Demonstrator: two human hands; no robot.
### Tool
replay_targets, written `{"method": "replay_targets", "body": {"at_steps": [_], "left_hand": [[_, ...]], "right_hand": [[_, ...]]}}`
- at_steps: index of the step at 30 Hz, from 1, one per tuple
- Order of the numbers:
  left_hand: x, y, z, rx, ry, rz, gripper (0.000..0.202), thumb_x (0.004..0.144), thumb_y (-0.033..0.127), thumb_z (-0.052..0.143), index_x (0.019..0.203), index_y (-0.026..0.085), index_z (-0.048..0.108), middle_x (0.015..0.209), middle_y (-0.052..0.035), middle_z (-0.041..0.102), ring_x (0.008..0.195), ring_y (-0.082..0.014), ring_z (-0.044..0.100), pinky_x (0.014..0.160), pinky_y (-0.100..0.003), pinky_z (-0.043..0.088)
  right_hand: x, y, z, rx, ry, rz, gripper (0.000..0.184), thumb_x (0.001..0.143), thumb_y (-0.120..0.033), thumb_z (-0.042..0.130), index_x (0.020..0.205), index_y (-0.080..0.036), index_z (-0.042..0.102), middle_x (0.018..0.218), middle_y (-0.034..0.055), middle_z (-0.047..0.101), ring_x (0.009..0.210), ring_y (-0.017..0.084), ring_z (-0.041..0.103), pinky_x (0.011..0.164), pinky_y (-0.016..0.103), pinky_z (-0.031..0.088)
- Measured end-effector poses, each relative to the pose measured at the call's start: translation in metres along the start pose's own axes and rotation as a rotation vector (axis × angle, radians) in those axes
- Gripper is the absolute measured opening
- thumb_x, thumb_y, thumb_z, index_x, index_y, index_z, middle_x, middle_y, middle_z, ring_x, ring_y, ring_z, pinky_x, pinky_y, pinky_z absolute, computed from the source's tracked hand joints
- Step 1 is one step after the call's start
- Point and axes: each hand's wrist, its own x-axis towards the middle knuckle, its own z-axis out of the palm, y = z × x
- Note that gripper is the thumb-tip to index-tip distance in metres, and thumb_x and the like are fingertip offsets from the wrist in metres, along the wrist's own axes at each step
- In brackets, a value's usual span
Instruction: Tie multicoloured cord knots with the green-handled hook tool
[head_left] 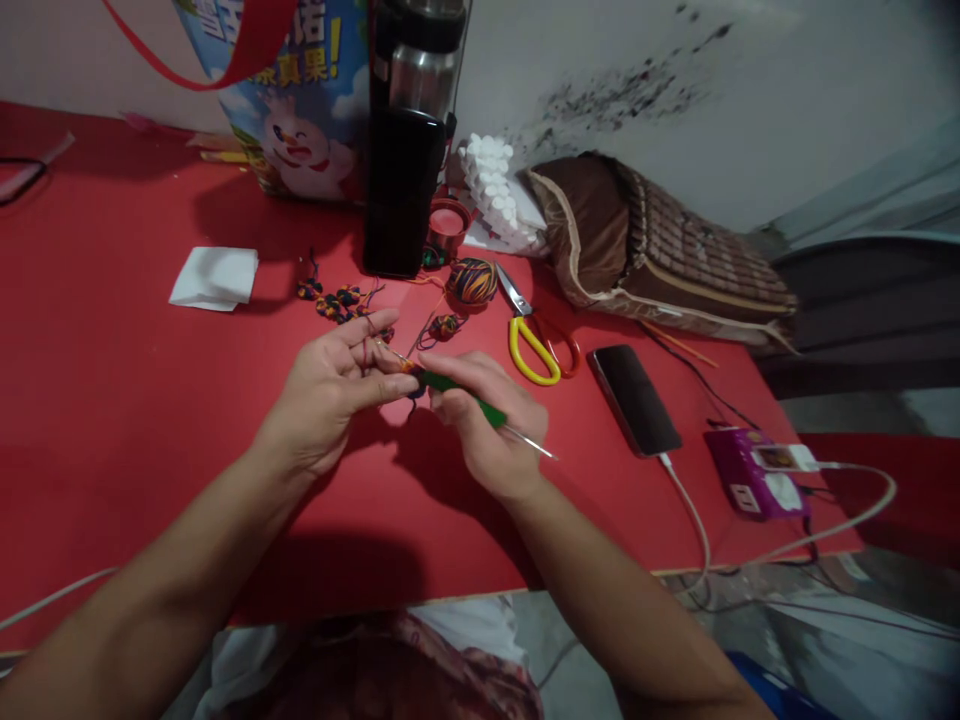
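My right hand (491, 420) is closed around a green-handled crochet hook (480, 408), its metal end sticking out to the lower right. My left hand (337, 385) pinches a small multicoloured yarn piece (409, 368) at the hook's tip, with a strand running over the fingers. Both hands hover just above the red table (112, 400). A ball of multicoloured yarn (471, 282) lies beyond the hands, and several small finished yarn pieces (337, 298) lie left of it.
Yellow-handled scissors (529, 335) and a black phone (635, 398) on a cable lie to the right. A purple power strip (754, 475) sits near the table's right edge. A dark flask (409, 140), a printed bag (300, 100), a folded white tissue (215, 277) and a brown cushion (660, 250) are behind.
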Motion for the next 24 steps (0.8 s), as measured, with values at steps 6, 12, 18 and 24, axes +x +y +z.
{"method": "replay_targets", "body": {"at_steps": [6,12,18,24], "left_hand": [[-0.001,0.003,-0.002,0.058,-0.014,0.009,0.085,0.054,0.003,0.096,0.132,0.007,0.064,0.068,0.0068,0.069,0.06,-0.0106,0.067,0.066,-0.022,0.056],[0.003,0.004,-0.005,0.081,-0.022,0.043,0.079,0.055,0.005,0.098,0.129,0.008,0.069,0.066,0.0063,0.069,0.062,-0.0103,0.066,0.069,-0.022,0.056],[0.004,0.005,-0.009,0.118,-0.039,0.09,0.07,0.055,0.007,0.099,0.121,0.01,0.074,0.066,0.0051,0.071,0.063,-0.0114,0.067,0.071,-0.023,0.056],[0.003,0.009,-0.008,0.129,-0.062,0.06,0.061,0.055,0.008,0.099,0.111,0.012,0.076,0.066,0.0045,0.07,0.061,-0.0116,0.066,0.066,-0.023,0.056]], "right_hand": [[0.001,-0.001,-0.003,0.092,0.027,0.095,0.026,0.107,-0.04,0.066,0.123,-0.031,0.083,0.092,0.0048,0.078,0.071,0.016,0.067,0.077,0.039,0.06],[0.003,-0.001,-0.009,0.127,0.027,0.108,0.023,0.106,-0.035,0.068,0.121,-0.03,0.084,0.085,0.0034,0.076,0.068,0.016,0.066,0.074,0.037,0.06],[0.004,-0.008,-0.013,0.082,0.073,0.174,0.019,0.103,-0.035,0.071,0.112,-0.031,0.087,0.09,0.0051,0.079,0.073,0.018,0.068,0.069,0.036,0.06],[0.008,-0.012,-0.018,0.074,0.053,0.121,0.018,0.103,-0.029,0.072,0.111,-0.034,0.087,0.081,0.0027,0.078,0.07,0.017,0.067,0.068,0.035,0.059]]}}
